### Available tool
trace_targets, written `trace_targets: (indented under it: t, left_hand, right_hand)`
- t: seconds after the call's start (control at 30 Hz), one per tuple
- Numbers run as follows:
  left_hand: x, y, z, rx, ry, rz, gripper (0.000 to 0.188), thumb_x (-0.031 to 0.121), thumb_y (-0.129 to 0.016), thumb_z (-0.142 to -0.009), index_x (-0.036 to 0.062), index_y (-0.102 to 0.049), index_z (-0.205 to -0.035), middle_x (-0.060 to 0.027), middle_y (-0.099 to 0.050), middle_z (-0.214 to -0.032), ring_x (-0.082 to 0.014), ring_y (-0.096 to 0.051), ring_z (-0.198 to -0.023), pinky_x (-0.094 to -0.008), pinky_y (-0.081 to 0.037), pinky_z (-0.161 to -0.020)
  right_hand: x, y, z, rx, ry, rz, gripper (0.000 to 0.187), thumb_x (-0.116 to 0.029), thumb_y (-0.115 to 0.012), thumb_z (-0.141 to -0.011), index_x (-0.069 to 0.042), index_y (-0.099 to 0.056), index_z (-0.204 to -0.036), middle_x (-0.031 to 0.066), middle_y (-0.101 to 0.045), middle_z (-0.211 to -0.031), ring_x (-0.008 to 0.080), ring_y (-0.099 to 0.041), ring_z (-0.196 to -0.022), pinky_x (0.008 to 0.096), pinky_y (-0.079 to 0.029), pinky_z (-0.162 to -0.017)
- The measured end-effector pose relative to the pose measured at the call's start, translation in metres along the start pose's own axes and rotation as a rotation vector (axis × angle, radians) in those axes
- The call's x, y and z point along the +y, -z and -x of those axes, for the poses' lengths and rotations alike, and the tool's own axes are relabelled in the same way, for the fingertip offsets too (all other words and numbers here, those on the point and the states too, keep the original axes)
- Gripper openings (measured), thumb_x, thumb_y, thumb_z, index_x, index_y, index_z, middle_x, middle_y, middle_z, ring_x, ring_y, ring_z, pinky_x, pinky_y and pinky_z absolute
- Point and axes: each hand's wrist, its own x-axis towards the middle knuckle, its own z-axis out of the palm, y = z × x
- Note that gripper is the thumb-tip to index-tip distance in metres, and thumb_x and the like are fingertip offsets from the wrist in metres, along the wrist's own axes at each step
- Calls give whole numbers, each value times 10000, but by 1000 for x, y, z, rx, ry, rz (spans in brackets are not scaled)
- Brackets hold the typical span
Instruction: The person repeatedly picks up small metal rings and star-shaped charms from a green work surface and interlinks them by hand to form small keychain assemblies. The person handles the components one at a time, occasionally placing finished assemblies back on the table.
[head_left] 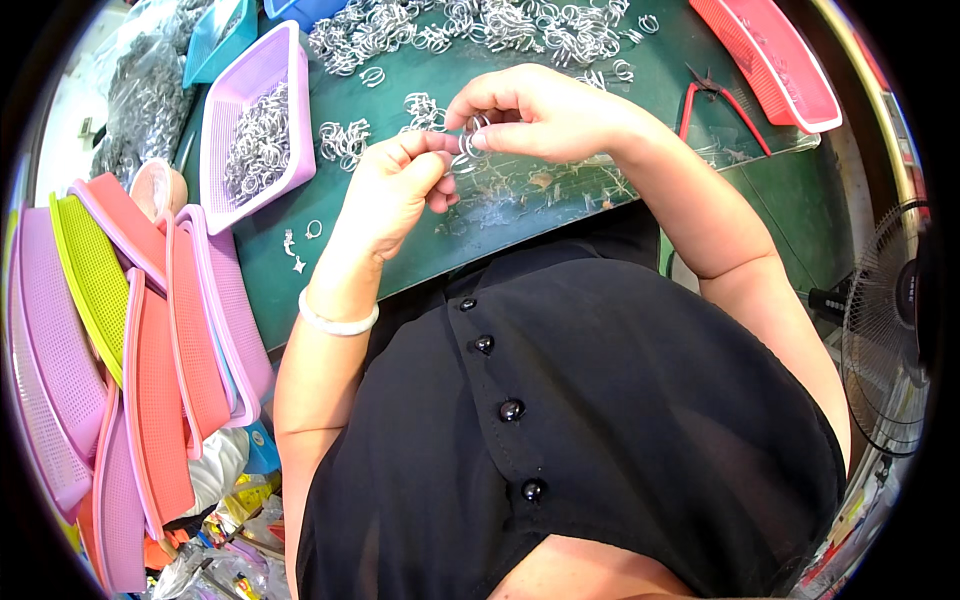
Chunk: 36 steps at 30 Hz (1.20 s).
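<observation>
Over the near edge of the table, my left hand point(400, 185) and my right hand point(545, 115) meet with fingertips closed. Between them are silver metal rings point(470, 145), thin and open-looking. My right thumb and fingers pinch the upper part of these rings. The left thumb and forefinger grip the lower part; exactly how many rings each hand holds is hard to tell. Just beyond the fingers lie small clusters of similar rings point(424, 112), with another cluster point(344, 143) to the left. A white bangle circles my left wrist.
A large heap of rings point(490, 25) spreads along the far side of the green table point(300, 285). A purple basket point(302, 150) holds small metal parts. Red-handled pliers point(711, 90) lie beside a red basket point(815, 110). Stacked baskets point(165, 380) stand left; a fan point(885, 320) stands right.
</observation>
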Motion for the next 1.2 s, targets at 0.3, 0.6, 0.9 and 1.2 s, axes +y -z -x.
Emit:
trace_targets:
  t: [0.3, 0.6, 0.9, 1.2]
  left_hand:
    - [-2, -9, 2, 51, -99, 8, 138, 125, -527, -876, 5, -593, -897, -27, -566, -669, -92, -526, -564, -227, -459, -579]
    - [-5, -7, 4, 30, -96, 150, 126, 128, -538, -877, 19, -574, -928, -41, -587, -733, -118, -562, -622, -306, -507, -714]
    - [-6, -7, 3, 53, -98, 167, 118, 104, -542, -870, 18, -560, -948, -54, -604, -773, -134, -601, -679, -280, -495, -692]
    - [-10, -6, 2, 32, -150, 184, 95, 104, -533, -876, 24, -548, -924, -46, -591, -758, -131, -586, -666, -283, -498, -718]
  right_hand:
    - [-5, 4, 0, -19, -316, -241, 243, -191, -579, -818, -11, -593, -979, 1, -563, -708, 69, -506, -606, 222, -435, -571]
    - [-6, 3, 0, 69, -345, -258, 261, -232, -588, -814, -21, -602, -966, -4, -570, -705, 65, -513, -599, 218, -440, -559]
    - [-4, 3, 0, 72, -332, -249, 263, -244, -590, -815, -27, -606, -963, -7, -569, -712, 64, -511, -605, 214, -437, -565]
    - [-2, 3, -2, 61, -340, -272, 250, -240, -583, -822, -24, -612, -944, -10, -566, -692, 62, -510, -596, 211, -431, -553]
